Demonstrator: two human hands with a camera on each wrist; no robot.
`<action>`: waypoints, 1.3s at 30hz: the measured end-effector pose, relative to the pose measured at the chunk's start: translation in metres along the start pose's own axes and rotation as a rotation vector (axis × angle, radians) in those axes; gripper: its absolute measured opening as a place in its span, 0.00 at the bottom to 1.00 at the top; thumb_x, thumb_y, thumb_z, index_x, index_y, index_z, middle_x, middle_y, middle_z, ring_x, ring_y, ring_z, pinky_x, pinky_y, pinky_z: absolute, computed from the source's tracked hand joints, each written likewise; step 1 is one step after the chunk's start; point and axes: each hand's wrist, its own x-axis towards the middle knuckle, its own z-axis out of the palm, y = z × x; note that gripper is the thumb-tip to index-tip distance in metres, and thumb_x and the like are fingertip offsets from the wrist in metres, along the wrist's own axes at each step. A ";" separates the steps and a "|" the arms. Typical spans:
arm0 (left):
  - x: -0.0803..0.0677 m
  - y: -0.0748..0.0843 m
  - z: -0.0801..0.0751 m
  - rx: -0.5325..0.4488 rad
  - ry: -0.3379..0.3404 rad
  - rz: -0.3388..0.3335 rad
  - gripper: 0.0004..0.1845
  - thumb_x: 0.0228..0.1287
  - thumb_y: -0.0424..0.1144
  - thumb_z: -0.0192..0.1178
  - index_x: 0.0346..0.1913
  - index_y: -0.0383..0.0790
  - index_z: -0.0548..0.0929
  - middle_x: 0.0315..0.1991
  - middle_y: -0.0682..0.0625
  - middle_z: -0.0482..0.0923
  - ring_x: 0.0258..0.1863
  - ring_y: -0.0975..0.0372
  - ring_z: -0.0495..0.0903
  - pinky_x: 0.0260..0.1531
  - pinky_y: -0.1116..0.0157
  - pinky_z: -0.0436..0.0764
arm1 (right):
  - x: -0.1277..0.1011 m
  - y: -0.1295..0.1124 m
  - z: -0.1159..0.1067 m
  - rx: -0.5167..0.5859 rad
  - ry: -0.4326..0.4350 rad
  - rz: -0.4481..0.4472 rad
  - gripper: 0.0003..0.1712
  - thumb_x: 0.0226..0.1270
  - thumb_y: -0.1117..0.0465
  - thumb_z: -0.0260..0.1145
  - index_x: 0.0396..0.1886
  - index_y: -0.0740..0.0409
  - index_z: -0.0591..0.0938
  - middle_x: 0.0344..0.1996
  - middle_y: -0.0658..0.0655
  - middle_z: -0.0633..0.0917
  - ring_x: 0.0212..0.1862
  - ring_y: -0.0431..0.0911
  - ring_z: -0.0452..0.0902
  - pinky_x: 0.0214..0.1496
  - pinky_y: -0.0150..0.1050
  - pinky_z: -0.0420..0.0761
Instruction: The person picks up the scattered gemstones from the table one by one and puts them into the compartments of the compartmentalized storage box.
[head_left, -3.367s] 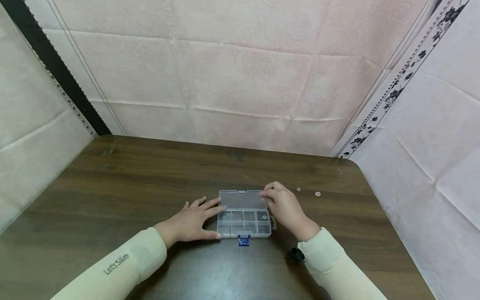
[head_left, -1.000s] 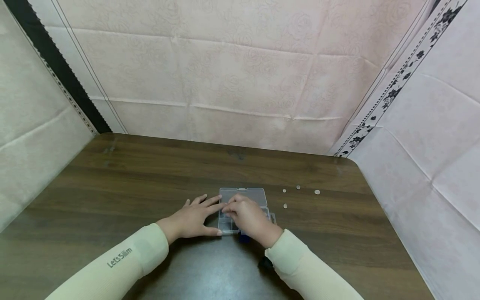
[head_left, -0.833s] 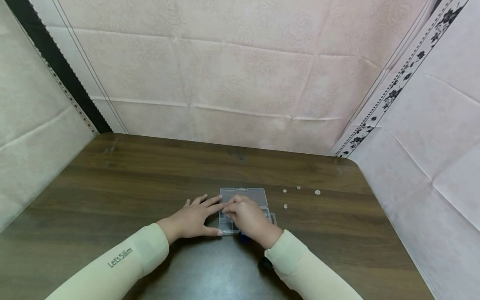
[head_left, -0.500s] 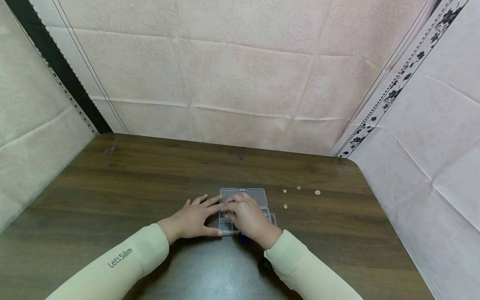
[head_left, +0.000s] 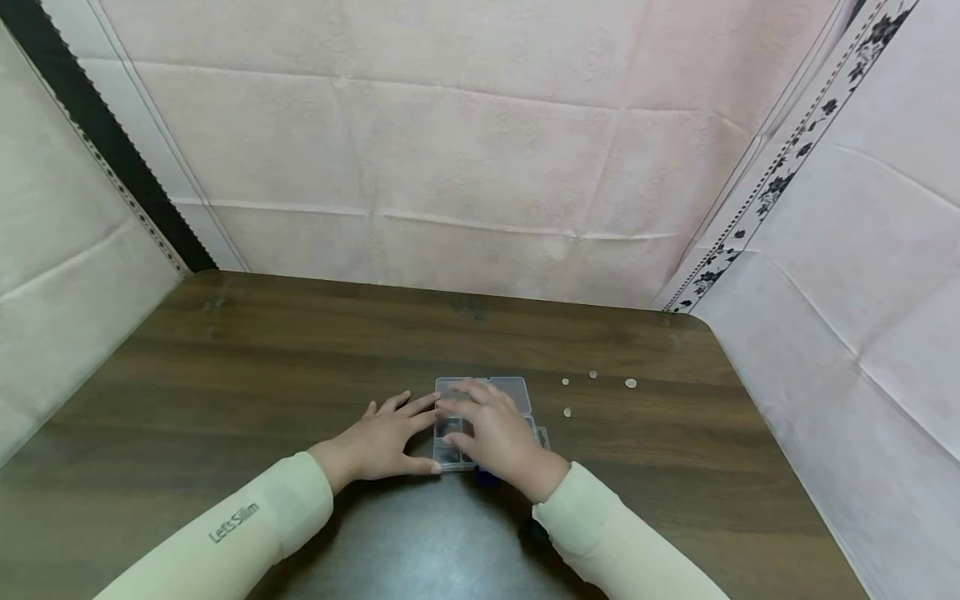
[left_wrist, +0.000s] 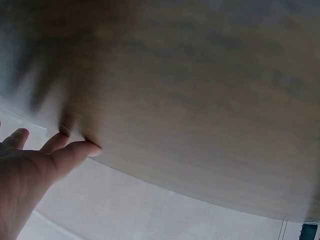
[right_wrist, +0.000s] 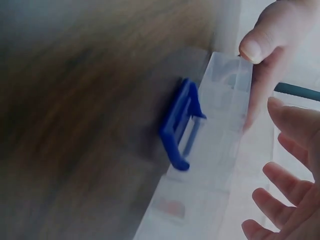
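A clear plastic compartment box (head_left: pixel 447 456) lies on the table with its lid (head_left: pixel 512 392) raised back. My left hand (head_left: pixel 377 442) lies spread along the box's left end, thumb at the front corner and fingertips by the lid. Over the compartments, my right hand (head_left: pixel 498 429) hovers with fingers parted and nothing between them, covering much of the box. The right wrist view shows the box's blue latch (right_wrist: pixel 176 130) hanging down in front and a faint reddish item (right_wrist: pixel 170 207) inside one compartment. Several small pale discs (head_left: pixel 631 383) lie to the right.
The brown wood-grain table (head_left: pixel 300 333) runs back to a pale cloth hanging (head_left: pixel 450 167). White cloth sides (head_left: pixel 862 275) stand at left and right. A hanging tab (head_left: pixel 543 437) sticks out from the box's right end.
My right hand went from the box's right edge to over its left compartments, fingertips together; now its fingers have parted. More discs show on the table. The left hand stays put.
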 end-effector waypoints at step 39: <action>0.001 0.001 0.002 0.006 0.035 -0.003 0.44 0.55 0.69 0.60 0.74 0.62 0.60 0.77 0.58 0.48 0.74 0.43 0.47 0.61 0.30 0.48 | -0.037 0.060 -0.032 0.261 0.158 0.284 0.30 0.59 0.57 0.72 0.62 0.55 0.78 0.66 0.57 0.72 0.68 0.58 0.65 0.65 0.58 0.67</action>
